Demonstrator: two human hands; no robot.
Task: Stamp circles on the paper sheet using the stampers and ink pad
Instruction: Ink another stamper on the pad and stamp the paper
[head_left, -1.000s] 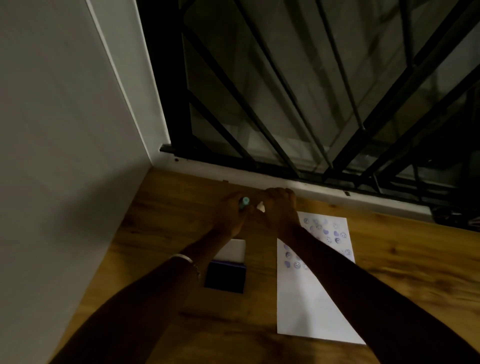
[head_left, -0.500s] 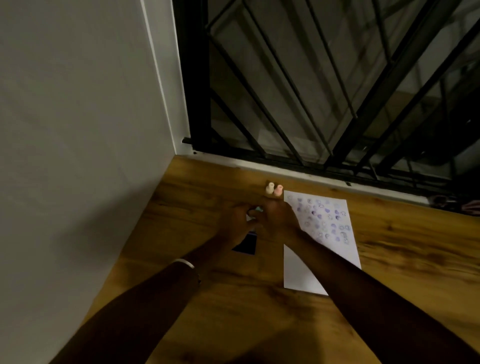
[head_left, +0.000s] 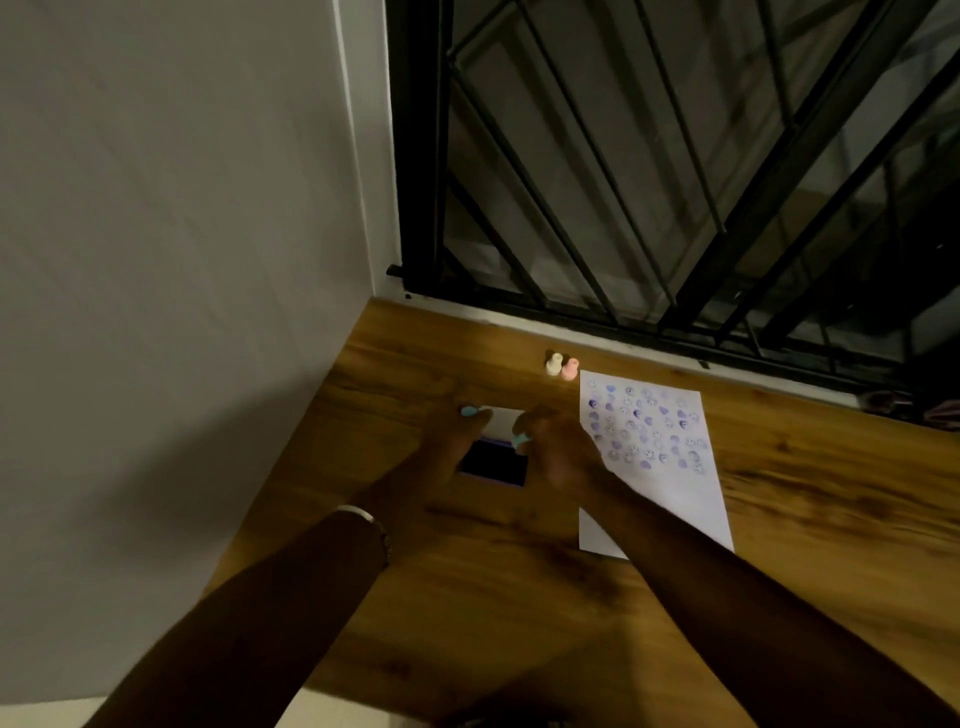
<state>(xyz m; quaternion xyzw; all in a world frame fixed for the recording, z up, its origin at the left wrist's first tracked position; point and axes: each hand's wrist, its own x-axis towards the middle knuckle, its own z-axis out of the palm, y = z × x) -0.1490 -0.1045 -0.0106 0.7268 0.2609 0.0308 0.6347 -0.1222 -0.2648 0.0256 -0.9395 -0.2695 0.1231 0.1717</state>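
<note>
A white paper sheet (head_left: 670, 499) with many purple stamped circles lies on the wooden table, right of centre. To its left sits the open ink pad (head_left: 493, 467), dark, with its white lid (head_left: 501, 420) folded back. My left hand (head_left: 452, 447) is at the pad's left edge, pinching a small light blue stamper piece (head_left: 470, 411). My right hand (head_left: 558, 452) hovers at the pad's right edge, holding a light blue stamper (head_left: 519, 440) over its far corner. A cream stamper (head_left: 554, 362) and a pink stamper (head_left: 570, 368) stand upright beyond the sheet's top left corner.
A white wall (head_left: 182, 312) borders the table on the left. A black metal window grille (head_left: 675, 182) and its sill run along the far edge. Bare wood (head_left: 831, 493) stretches to the right of the sheet. A bracelet (head_left: 363, 517) circles my left wrist.
Both hands have drawn back from the table's far edge to the ink pad and spread apart. The cream and pink stampers, earlier hidden behind the hands, now show.
</note>
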